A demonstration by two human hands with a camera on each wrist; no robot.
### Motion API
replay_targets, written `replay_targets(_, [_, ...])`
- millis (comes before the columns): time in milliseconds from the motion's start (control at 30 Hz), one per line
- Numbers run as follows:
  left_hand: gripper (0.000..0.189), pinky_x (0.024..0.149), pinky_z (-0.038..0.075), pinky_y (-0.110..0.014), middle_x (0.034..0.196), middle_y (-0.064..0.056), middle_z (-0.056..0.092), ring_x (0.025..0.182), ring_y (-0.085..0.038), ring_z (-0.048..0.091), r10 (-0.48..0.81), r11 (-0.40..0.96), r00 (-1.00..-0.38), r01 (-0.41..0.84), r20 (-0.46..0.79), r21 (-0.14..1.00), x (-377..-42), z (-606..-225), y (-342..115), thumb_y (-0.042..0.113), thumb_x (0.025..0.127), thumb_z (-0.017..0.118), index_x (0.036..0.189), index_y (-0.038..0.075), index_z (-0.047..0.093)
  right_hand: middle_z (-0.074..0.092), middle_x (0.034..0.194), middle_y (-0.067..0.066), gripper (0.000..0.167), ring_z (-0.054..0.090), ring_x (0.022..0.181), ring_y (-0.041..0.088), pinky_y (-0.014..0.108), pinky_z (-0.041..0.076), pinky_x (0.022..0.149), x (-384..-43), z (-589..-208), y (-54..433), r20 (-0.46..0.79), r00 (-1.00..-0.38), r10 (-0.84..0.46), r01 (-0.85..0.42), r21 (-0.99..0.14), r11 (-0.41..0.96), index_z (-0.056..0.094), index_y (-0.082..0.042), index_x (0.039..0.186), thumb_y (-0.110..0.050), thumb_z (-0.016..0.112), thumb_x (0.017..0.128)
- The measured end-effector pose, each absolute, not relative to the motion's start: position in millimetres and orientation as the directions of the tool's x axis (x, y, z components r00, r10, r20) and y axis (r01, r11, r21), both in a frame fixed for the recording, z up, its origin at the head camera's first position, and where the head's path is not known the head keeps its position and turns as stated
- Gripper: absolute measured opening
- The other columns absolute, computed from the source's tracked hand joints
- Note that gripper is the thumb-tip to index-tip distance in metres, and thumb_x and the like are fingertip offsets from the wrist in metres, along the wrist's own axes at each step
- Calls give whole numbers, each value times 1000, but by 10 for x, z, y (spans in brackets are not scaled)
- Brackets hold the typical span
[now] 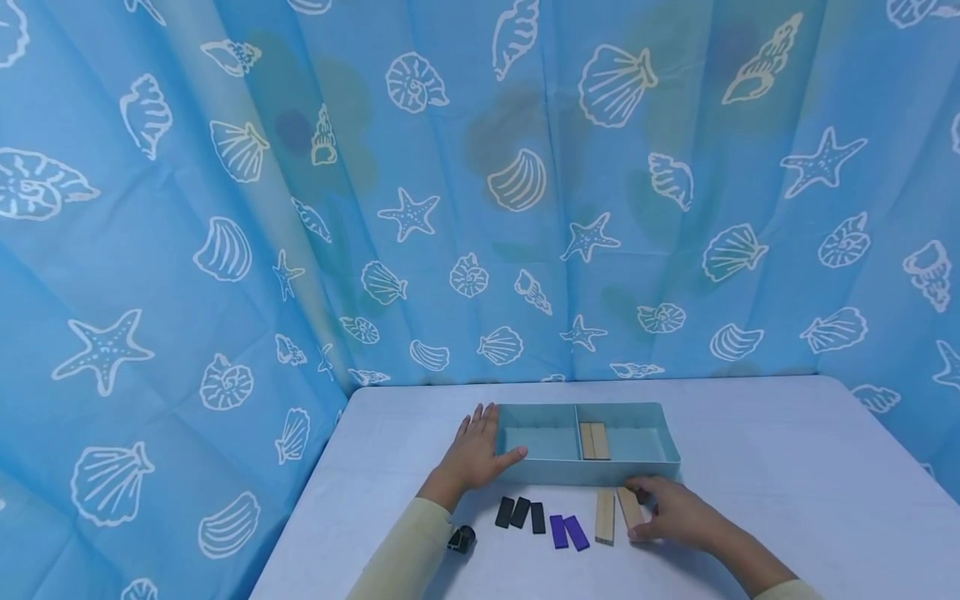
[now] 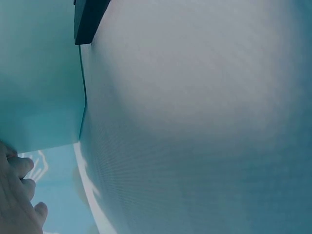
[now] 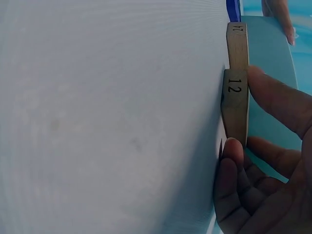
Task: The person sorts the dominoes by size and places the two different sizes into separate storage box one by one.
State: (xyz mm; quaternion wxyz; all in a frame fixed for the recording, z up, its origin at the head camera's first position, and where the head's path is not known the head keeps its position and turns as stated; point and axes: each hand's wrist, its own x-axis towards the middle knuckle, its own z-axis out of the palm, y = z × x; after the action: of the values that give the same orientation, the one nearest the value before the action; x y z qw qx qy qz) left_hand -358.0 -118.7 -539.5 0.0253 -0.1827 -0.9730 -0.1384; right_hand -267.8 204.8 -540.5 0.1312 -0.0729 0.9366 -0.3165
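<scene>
My left hand [image 1: 476, 450] rests with straight fingers on the left end of a pale blue-green divided box [image 1: 585, 473]. Near the box's front right corner my right hand [image 1: 675, 512] grips a wooden block [image 1: 630, 507] between thumb and fingers. That block [image 3: 235, 102] is marked 12 in the right wrist view, and it lies on the table. Beside it is a second wooden block [image 1: 605, 517], marked 24. Two more wooden blocks [image 1: 595, 440] lie side by side in the right compartment, against the divider. The left wrist view shows the left fingers [image 2: 29, 190] at the box's end.
Three black blocks [image 1: 520, 512] and two purple blocks [image 1: 567, 532] lie in a row in front of the box. A small black object [image 1: 461, 539] is by the left sleeve. The white table [image 1: 787, 467] backs onto a blue seashell curtain [image 1: 465, 208].
</scene>
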Motion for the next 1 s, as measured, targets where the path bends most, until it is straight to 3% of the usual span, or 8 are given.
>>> replay_targets(133, [97,117,6,-47,161,-10,17,148,-26,5,350,896,-931,364,101,254,-3582,-5390,-1182,70,90,43,155,4,15,61,104,3,79,59,96,23,48,51,83,-2667,-5394,2046,-215,-955,-206,-30,-618,785,60,-3,123,-34,92,57])
replay_targets(333, [98,117,7,-48,161,-11,17,148,-27,5,345,900,-933,360,104,245,-3585,-5388,-1174,71,90,42,155,4,14,56,91,4,70,53,74,21,37,48,63,-2640,-5401,2054,-252,-946,-201,9,-644,765,59,-8,111,-31,93,54])
replay_targets(533, [97,117,7,-48,160,-11,18,148,-28,6,342,902,-935,355,96,247,-3565,-5372,-1168,70,90,42,155,3,15,60,111,3,88,58,98,26,49,49,87,-2626,-5417,2105,-213,-942,-258,-69,-631,772,56,-3,128,-38,92,56])
replay_targets(733, [97,117,8,-48,160,-11,18,148,-28,7,339,901,-936,351,91,254,-3538,-5337,-1172,70,90,43,155,3,16,50,98,1,85,49,81,18,34,44,67,-2636,-5408,2168,-216,-919,-329,-125,-631,766,60,-3,127,-36,93,56])
replay_targets(900, [97,117,8,-48,160,-11,18,148,-27,6,341,900,-936,351,84,258,-3528,-5319,-1172,69,91,43,155,3,15,52,100,0,82,49,84,18,37,46,73,-2619,-5420,2166,-205,-927,-313,-121,-628,769,60,-8,124,-35,94,55])
replay_targets(1000, [97,117,7,-48,160,-11,17,148,-27,5,340,900,-937,349,78,260,-3527,-5315,-1169,70,91,43,155,3,14,51,92,2,84,49,80,19,35,45,67,-2590,-5423,2163,-213,-931,-297,-87,-660,746,57,-8,126,-31,94,54])
